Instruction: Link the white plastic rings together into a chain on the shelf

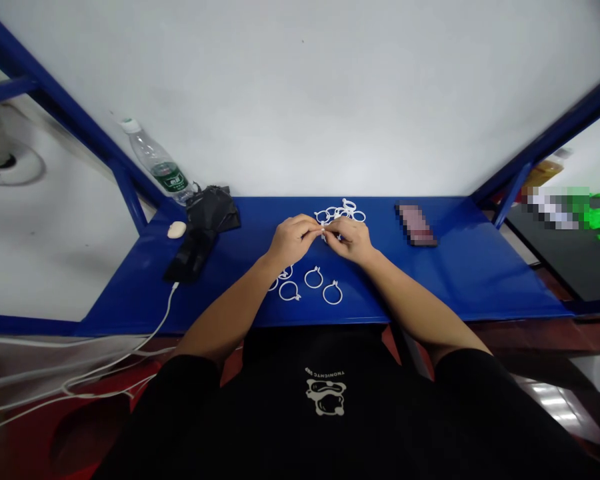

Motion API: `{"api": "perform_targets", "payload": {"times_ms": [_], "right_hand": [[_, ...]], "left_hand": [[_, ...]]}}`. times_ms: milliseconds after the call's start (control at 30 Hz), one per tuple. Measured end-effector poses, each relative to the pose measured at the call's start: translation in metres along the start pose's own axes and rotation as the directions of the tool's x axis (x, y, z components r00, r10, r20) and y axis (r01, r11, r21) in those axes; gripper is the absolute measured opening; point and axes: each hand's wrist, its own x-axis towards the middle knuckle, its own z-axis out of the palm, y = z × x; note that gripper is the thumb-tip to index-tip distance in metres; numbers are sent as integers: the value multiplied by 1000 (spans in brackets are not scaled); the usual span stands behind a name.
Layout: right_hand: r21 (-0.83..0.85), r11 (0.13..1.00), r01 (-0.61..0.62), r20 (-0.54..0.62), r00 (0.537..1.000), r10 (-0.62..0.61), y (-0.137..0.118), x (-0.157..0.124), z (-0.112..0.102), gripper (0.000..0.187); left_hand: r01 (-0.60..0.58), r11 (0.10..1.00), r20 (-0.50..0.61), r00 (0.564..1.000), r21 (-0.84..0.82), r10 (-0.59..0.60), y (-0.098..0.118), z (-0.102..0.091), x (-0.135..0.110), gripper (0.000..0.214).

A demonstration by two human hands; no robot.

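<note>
My left hand (pixel 291 240) and my right hand (pixel 350 239) meet over the middle of the blue table (pixel 455 273). Their fingertips are pinched together on a small white plastic ring (pixel 324 231). Behind the hands lies a cluster of several white rings (pixel 341 212). In front of the hands, near my wrists, more white rings (pixel 314 278) lie flat on the table, one (pixel 333 293) closest to the front edge.
A plastic water bottle (pixel 156 163) leans at the back left. A crumpled black bag (pixel 205 223) and a small white oval object (pixel 177 229) lie left of the hands. A white cable (pixel 160 320) runs off the left edge. A dark flat device (pixel 416 225) lies at right.
</note>
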Motion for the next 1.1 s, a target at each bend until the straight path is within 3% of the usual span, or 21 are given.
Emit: {"api": "perform_targets", "payload": {"times_ms": [167, 333, 467, 533, 733, 833, 933, 1100], "right_hand": [[-44, 998, -36, -17, 999, 36, 3, 0, 0, 24], [-130, 981, -142, -51, 989, 136, 15, 0, -5, 26], [-193, 958, -214, -87, 976, 201, 23, 2, -11, 27], [-202, 949, -241, -101, 969, 224, 25, 3, -13, 28], [-155, 965, -213, -2, 976, 216, 22, 1, -8, 23], [-115, 975, -187, 83, 977, 197, 20, 0, -4, 21], [-82, 982, -172, 154, 971, 183, 16, 0, 0, 21], [-6, 984, -179, 184, 967, 177, 7, 2, 1, 28]], "left_hand": [[26, 998, 31, 999, 64, -28, -3, 0, 2, 19], [178, 949, 34, 981, 260, -193, -27, -5, 4, 30], [303, 877, -14, 947, 373, -321, -57, -4, -2, 25], [340, 859, 18, 927, 382, -375, -68, -3, -5, 26], [393, 810, 152, 854, 436, -497, -65, -1, -5, 11], [357, 833, 192, 863, 422, -467, -55, -2, -1, 9], [293, 882, 188, 906, 368, -379, -47, -3, 2, 14], [60, 981, 109, 991, 187, -81, -31, -4, 5, 9]]}}
